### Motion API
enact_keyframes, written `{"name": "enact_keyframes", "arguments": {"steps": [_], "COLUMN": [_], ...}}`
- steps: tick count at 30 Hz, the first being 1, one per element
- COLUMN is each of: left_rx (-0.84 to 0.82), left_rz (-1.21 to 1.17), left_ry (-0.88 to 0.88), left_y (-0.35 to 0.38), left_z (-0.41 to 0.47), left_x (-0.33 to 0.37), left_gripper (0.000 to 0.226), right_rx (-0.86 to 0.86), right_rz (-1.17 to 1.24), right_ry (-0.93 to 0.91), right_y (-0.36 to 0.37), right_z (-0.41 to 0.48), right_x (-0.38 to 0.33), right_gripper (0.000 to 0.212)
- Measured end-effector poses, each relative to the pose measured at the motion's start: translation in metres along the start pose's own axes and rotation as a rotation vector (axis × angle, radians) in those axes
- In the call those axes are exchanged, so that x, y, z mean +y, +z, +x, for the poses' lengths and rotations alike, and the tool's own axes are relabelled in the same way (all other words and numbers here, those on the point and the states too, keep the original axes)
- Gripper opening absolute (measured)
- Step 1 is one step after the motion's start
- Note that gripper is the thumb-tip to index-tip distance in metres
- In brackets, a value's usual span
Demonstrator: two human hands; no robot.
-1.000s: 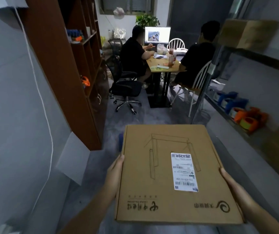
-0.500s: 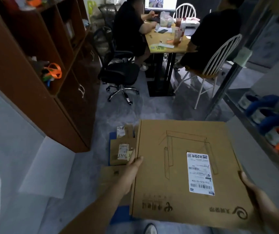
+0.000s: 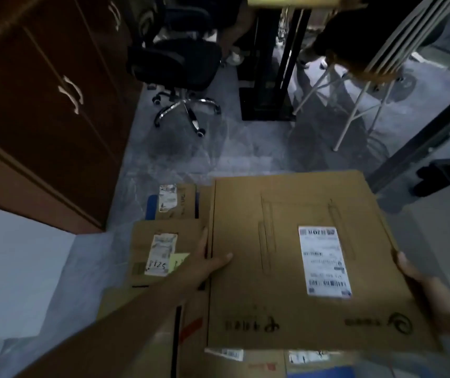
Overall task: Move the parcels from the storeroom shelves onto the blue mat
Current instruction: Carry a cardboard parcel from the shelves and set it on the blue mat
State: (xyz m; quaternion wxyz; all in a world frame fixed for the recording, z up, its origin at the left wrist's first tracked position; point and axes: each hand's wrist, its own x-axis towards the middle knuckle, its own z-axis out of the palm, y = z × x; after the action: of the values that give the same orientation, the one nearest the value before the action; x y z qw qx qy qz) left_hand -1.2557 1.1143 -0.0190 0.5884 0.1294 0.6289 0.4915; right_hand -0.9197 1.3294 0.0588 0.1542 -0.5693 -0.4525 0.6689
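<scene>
Fingers (image 3: 205,237) of left hand (image 3: 208,264) lie along the left edge of the flat cardboard parcel (image 3: 286,268), thumb clamped over the top face. Right hand (image 3: 422,285) grips the opposite edge, thumb on top, its fingers hidden beneath. Parcel is held level above the floor (image 3: 218,154), overlapping the blue mat (image 3: 151,207), not yet set down. Wide, thin, stiff board; judged light but awkward, likely to tip or flex if held one-handed, so the opposite-edge hold suits it. Smaller parcels (image 3: 163,249) lie on the mat to its left. Shipping label (image 3: 324,260) faces up and looks slick; best gripped on bare card.
</scene>
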Motion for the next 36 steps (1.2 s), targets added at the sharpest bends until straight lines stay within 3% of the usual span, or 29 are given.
{"name": "enact_keyframes", "arguments": {"steps": [3,7,12,18,22,27,30,33,36], "left_rx": [-0.03,0.047,0.1,0.164,0.242,0.429,0.302,0.178,0.168], "left_rz": [-0.049,-0.043,0.024,0.179,0.363,0.671,0.677,0.594,0.661], "left_ry": [0.059,0.114,0.072,0.096,0.071,0.13,0.109,0.138,0.195], "left_y": [-0.011,-0.027,-0.035,-0.04,-0.036,-0.009,0.018,0.052,0.079], "left_z": [0.053,0.101,0.138,0.166,0.164,0.146,0.115,0.078,0.032], "left_x": [0.002,-0.008,-0.017,-0.037,-0.062,-0.054,-0.04,-0.016,0.02], "left_gripper": [0.09,0.087,0.1,0.11,0.11,0.083,0.077,0.057,0.065], "right_rx": [0.026,-0.02,0.08,0.04,0.171,0.181,0.128,0.045,0.035], "right_rz": [-0.025,-0.026,-0.208,-0.334,-0.487,-0.794,-0.993,-0.883,-0.882], "right_ry": [0.106,-0.028,-0.107,-0.161,-0.187,-0.246,-0.289,-0.273,-0.355], "right_y": [0.01,0.027,0.037,0.046,0.054,0.079,0.101,0.125,0.142], "right_z": [0.055,0.135,0.194,0.224,0.226,0.211,0.181,0.136,0.075], "right_x": [0.002,0.009,0.05,0.087,0.1,0.092,0.083,0.065,0.031], "right_gripper": [0.046,0.04,0.026,0.06,0.058,0.054,0.047,0.057,0.061]}}
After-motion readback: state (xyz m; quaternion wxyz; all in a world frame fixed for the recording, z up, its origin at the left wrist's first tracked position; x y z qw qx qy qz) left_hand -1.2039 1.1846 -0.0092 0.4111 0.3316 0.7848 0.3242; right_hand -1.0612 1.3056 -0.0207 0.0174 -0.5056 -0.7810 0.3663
